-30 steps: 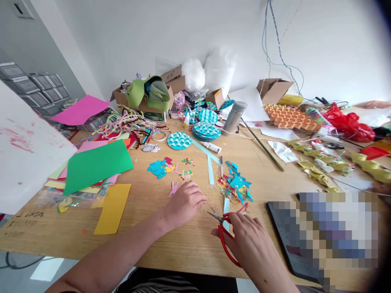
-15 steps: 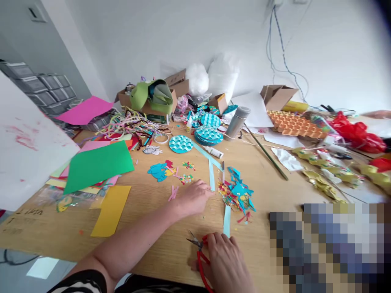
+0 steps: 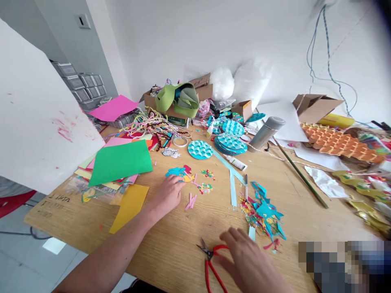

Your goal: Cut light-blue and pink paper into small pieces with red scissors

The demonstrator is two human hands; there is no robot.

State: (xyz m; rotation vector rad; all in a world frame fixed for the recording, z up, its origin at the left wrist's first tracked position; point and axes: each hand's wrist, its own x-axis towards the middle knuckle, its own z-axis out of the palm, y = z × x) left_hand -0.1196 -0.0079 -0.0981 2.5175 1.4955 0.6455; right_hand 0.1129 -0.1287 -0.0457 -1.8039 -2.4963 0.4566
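Note:
My left hand (image 3: 168, 193) reaches over a small pile of blue paper cut-outs (image 3: 174, 171), its fingertips at the pile's lower right. No object shows lifted in it. Its fingers look loosely bent. Red-handled scissors (image 3: 210, 256) with short dark blades lie spread on the wood near me. Just right of them, my right hand (image 3: 244, 256) hovers with fingers apart, the thumb close to the red handle; whether it touches is unclear. Pink paper strips (image 3: 191, 201) and small confetti heaps (image 3: 204, 188) lie right of my left hand. Light-blue strips (image 3: 232, 189) stretch beyond.
Blue and red paper scraps (image 3: 267, 209) lie right of centre. Scalloped blue discs (image 3: 200, 150), a glue tube (image 3: 235, 162) and a grey flask (image 3: 265, 133) stand farther back. Coloured sheets (image 3: 122, 162) cover the left side. A long stick (image 3: 301, 175) crosses the right.
My left hand has moved from the light-blue strip to the blue cut-outs on the left. My right hand has lifted off the scissors and table somewhat. The view has swung left.

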